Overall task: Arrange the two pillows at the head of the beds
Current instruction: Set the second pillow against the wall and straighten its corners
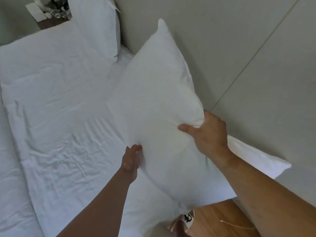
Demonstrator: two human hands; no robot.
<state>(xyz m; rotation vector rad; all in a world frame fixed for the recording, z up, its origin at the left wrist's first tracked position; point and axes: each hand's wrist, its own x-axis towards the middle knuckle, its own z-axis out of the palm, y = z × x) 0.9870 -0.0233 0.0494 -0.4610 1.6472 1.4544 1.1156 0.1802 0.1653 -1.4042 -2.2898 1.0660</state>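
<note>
Nearest the camera, a strip of wooden floor (222, 218) at the bed's corner, with a pale slipper (185, 219) bearing a black cartoon print partly tucked under the pillow's low end. Two bare forearms reaching up from the bottom edge. Left hand (130, 161) against the near pillow (153, 100) at its lower left edge, fingers curled under the fabric and mostly hidden; grip apparently closed on the edge, though the fingertips are out of sight. Right hand (207, 132) on the pillow's right side, thumb stretched across the front and fingers bunching a fold of the case; grip pinching the fabric tight. Pillow white and plump, lifted and tilted, top corner pointing up along the grey padded headboard (239, 48), lower right corner spread out against the same panel. Beneath and to the left, the bed (59, 108) under a rumpled white duvet creased in ridges. Further up, a second pillow (97, 26) propped upright at the head of the bed, against the headboard. Beyond it, top left, a dark bedside surface (49, 23) carrying glassware and a white card, blurred.
</note>
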